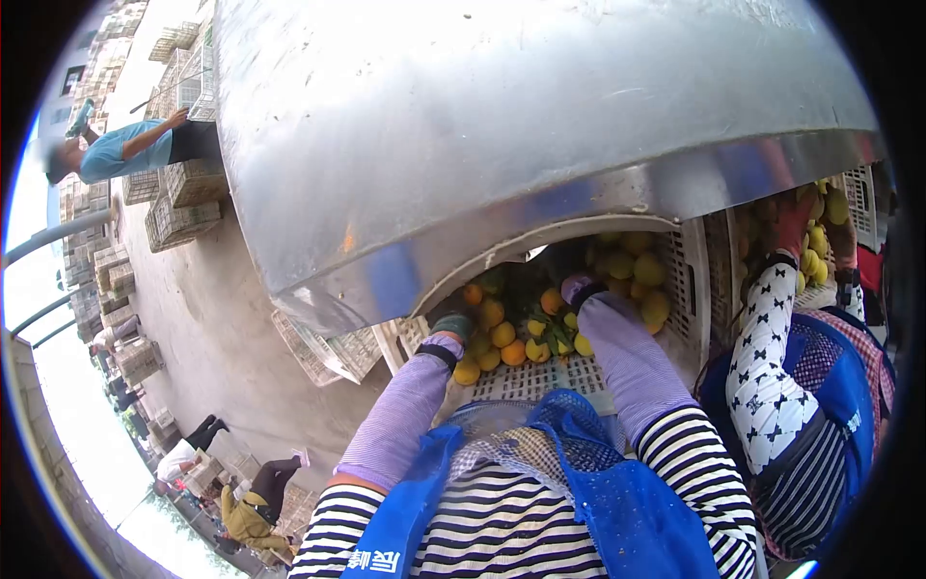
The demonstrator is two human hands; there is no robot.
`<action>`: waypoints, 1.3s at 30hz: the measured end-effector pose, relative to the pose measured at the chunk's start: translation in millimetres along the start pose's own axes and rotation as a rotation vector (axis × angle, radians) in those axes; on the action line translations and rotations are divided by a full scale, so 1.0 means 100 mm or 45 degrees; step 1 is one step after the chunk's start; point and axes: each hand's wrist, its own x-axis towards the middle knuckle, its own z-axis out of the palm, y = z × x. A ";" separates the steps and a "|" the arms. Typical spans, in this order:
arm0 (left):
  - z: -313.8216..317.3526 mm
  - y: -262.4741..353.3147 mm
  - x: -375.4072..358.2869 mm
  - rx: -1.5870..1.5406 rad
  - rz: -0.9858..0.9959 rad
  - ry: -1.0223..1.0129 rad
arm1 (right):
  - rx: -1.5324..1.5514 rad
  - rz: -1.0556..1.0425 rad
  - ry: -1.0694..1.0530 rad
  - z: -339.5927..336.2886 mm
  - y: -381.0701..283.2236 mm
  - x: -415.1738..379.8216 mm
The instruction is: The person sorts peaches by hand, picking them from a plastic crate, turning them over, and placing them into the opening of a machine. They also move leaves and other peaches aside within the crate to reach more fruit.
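Orange and yellow citrus fruits [503, 335], some with green leaves [555, 333], lie in a white plastic crate [540, 379] in front of me. My left hand [451, 326], in a dark glove, reaches in at the crate's left side beside the fruit; its fingers are hidden. Farther right, my right hand [577, 286] is among the fruit under the metal edge, mostly in shadow, so its grip does not show. Both forearms wear purple sleeves with dark bands at the wrists.
A large metal sheet [540, 116] with a curved cut-out overhangs the crate. At right, a co-worker's arm [772, 338] reaches into another crate of yellow fruit [818, 241]. Stacked crates [183, 198] and several people, one in a blue shirt [125, 151], are at left.
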 end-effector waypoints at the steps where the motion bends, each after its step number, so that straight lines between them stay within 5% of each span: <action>1: 0.06 0.02 -0.03 0.077 0.025 0.141 | -0.010 0.013 0.002 0.05 0.00 0.01; 9: 0.67 -0.05 0.52 0.131 0.125 0.098 | 0.340 0.106 0.035 -0.11 -0.08 -0.08; 14: 0.17 0.10 0.52 0.196 0.259 -0.193 | 1.284 0.465 -0.350 -1.19 -0.41 -0.38; 15: 0.13 0.06 0.54 0.152 0.294 -0.270 | 1.914 0.410 -0.333 -0.94 -0.31 -0.49; 18: -0.16 0.10 0.50 0.137 0.274 -0.584 | 2.367 0.148 -0.339 -1.30 -0.51 -0.73; 19: -0.16 0.11 0.50 0.176 0.242 -0.675 | 2.303 0.150 -0.299 -1.43 -0.61 -0.78; 23: -0.17 0.09 0.23 -0.077 0.460 -0.316 | 1.958 0.224 -0.165 -1.77 -0.89 -1.01; 26: -0.51 0.14 -0.26 -0.306 0.371 -0.282 | 2.155 0.336 -0.040 -2.22 -1.22 -1.21; 27: -0.59 0.03 -0.44 -0.670 0.494 -0.251 | 2.145 0.347 -0.011 -2.33 -1.30 -1.28; 29: -1.01 0.01 -0.92 -1.684 0.439 -0.714 | 2.196 0.341 0.000 -2.29 -1.36 -1.43; 32: -1.25 -0.18 -1.47 -2.444 0.639 -1.109 | 1.981 0.387 0.002 -2.25 -1.58 -1.55; 37: -1.42 -0.38 -1.76 -2.325 0.835 -0.911 | 1.003 0.083 0.194 -2.42 -1.89 -1.74; 39: -1.47 -0.42 -1.83 -2.293 0.857 -0.912 | 0.902 0.084 0.271 -2.48 -2.04 -1.80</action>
